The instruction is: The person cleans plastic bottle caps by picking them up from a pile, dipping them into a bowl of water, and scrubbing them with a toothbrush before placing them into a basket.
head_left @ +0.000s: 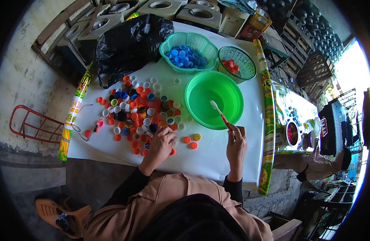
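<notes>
My right hand (237, 148) grips the handle of a toothbrush (219, 112), its white bristle head raised over a bright green basin (192, 115) with what looks like water in it. My left hand (160, 145) is at the near right edge of a spread of plastic bottle caps (133, 116), mostly orange with white, blue and dark ones among them. Its fingers are curled together, and whatever may be between them is hidden. Between my hands lie two orange caps (193, 145) and a yellow cap (197, 137).
Behind the basin are a green basket (165, 57) of blue caps and a smaller basket (250, 76) with red pieces. A black plastic bag (125, 44) lies at the back left. Glasses (76, 127) rest near the left edge. Another person (313, 164) is at the right.
</notes>
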A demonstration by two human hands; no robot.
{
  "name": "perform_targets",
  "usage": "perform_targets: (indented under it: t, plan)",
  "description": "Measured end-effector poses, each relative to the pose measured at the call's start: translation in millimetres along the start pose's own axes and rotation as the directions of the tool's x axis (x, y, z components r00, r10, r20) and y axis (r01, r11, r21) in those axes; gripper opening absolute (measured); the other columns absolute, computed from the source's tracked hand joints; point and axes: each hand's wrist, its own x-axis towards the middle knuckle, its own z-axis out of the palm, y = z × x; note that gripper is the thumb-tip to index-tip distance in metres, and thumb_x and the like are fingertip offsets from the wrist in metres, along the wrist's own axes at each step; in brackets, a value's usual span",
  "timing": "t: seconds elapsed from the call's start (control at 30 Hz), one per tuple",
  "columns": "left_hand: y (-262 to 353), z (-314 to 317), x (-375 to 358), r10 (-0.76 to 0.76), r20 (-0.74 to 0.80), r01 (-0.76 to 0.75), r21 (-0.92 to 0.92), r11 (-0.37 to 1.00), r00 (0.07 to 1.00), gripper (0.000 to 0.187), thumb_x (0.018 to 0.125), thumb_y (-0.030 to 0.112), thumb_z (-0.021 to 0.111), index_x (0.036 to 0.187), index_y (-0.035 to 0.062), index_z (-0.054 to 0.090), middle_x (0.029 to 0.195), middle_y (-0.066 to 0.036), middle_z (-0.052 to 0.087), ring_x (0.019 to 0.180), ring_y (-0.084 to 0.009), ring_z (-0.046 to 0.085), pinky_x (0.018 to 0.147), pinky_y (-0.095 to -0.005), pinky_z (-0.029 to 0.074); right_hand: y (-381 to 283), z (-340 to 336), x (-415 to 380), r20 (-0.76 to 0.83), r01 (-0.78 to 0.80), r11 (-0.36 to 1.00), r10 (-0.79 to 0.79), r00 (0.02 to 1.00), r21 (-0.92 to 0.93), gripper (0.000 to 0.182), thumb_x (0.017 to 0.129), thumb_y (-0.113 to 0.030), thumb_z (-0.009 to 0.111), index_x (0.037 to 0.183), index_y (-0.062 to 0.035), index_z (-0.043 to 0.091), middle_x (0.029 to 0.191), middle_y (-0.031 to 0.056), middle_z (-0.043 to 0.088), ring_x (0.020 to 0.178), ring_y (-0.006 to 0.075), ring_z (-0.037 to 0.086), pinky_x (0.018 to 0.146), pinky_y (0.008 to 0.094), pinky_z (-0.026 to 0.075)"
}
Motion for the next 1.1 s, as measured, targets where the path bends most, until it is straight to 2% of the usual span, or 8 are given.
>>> perform_targets:
  t: [0.1,0.27,0.57,0.77,0.8,0.87,1.0,1.1]
  plan:
    - [14,10,-4,0.021,0.029,-0.021,-0.001,1.0,0.999,0.011,0.082,0.001,0.072,0.092,-0.0007,0.07,0.095,-0.013,0.062,0.095,-0.0316,0.058,0.086,-0.0418,0.047,0,0,0,0.006,0.002,1.0,-0.002,1.0,-0.001,0.024,0.094,-0.007,0.064,0.116,-0.0134,0.071,0.101,0.0095,0.065,0.084,0.0305,0.067,0.068,0.0416,0.052]
    - [24,35,0,0.074,0.084,-0.074,-0.01,0.997,0.994,0.024,0.085,0.0,0.067,0.109,-0.0037,0.067,0.11,-0.016,0.059,0.104,-0.0324,0.056,0.093,-0.04,0.048,2,-1,2,0.015,0.022,1.0,-0.023,1.0,0.013,0.025,0.095,-0.006,0.063,0.117,-0.0143,0.07,0.099,0.0096,0.064,0.082,0.0309,0.067,0.066,0.0421,0.052]
    - [15,43,2,0.047,0.114,-0.056,0.08,0.995,0.992,0.028,0.086,0.003,0.069,0.112,-0.002,0.062,0.111,-0.016,0.057,0.104,-0.0349,0.058,0.09,-0.0418,0.048,5,-3,2,0.035,0.047,0.997,-0.049,0.998,0.054,0.026,0.094,-0.006,0.063,0.117,-0.0147,0.07,0.099,0.0092,0.063,0.08,0.0319,0.066,0.065,0.0431,0.051]
    - [33,22,16,0.006,-0.012,-0.007,-0.073,0.997,1.0,0.027,0.087,0.005,0.071,0.111,-0.0018,0.061,0.107,-0.014,0.057,0.096,-0.0332,0.062,0.082,-0.0411,0.052,-3,-17,15,0.097,0.071,0.996,-0.066,0.993,-0.053,0.027,0.092,-0.003,0.062,0.115,-0.0144,0.07,0.102,0.0089,0.065,0.079,0.0316,0.068,0.064,0.0423,0.051]
    - [33,23,23,0.03,-0.063,-0.037,-0.115,0.993,0.998,0.027,0.085,0.002,0.073,0.109,-0.0017,0.062,0.105,-0.013,0.057,0.092,-0.0284,0.064,0.078,-0.0368,0.053,-4,-16,21,0.081,0.101,0.991,-0.094,0.992,-0.087,0.027,0.092,-0.004,0.062,0.114,-0.0154,0.072,0.101,0.0088,0.065,0.078,0.0314,0.068,0.064,0.0422,0.051]
    - [39,16,47,0.079,-0.07,-0.091,-0.175,0.98,0.994,0.027,0.085,0.002,0.072,0.11,0.0009,0.06,0.107,-0.013,0.057,0.093,-0.0299,0.063,0.08,-0.0379,0.052,-7,-15,36,0.05,0.156,0.975,-0.15,0.987,-0.156,0.028,0.09,-0.004,0.062,0.112,-0.0175,0.074,0.098,0.0087,0.064,0.075,0.0311,0.067,0.062,0.042,0.051]
    - [50,13,99,0.096,-0.097,-0.114,-0.202,0.973,0.991,0.024,0.083,0.0,0.075,0.105,-0.0009,0.064,0.097,-0.011,0.064,0.084,-0.0218,0.068,0.075,-0.0312,0.056,1,4,56,0.175,0.212,0.957,-0.178,0.968,-0.2,0.035,0.086,-0.011,0.068,0.113,-0.0325,0.076,0.093,0.0054,0.065,0.074,0.0282,0.066,0.064,0.0402,0.052]
    - [32,31,128,0.055,-0.091,-0.071,-0.177,0.982,0.994,0.024,0.081,0.002,0.077,0.102,-0.0021,0.065,0.096,-0.013,0.067,0.08,-0.0221,0.071,0.073,-0.0312,0.058,-5,2,53,0.01,0.17,0.976,-0.17,0.985,-0.135,0.015,0.09,-0.015,0.068,0.101,-0.0192,0.077,0.091,0.0078,0.065,0.072,0.0294,0.066,0.063,0.0406,0.051]
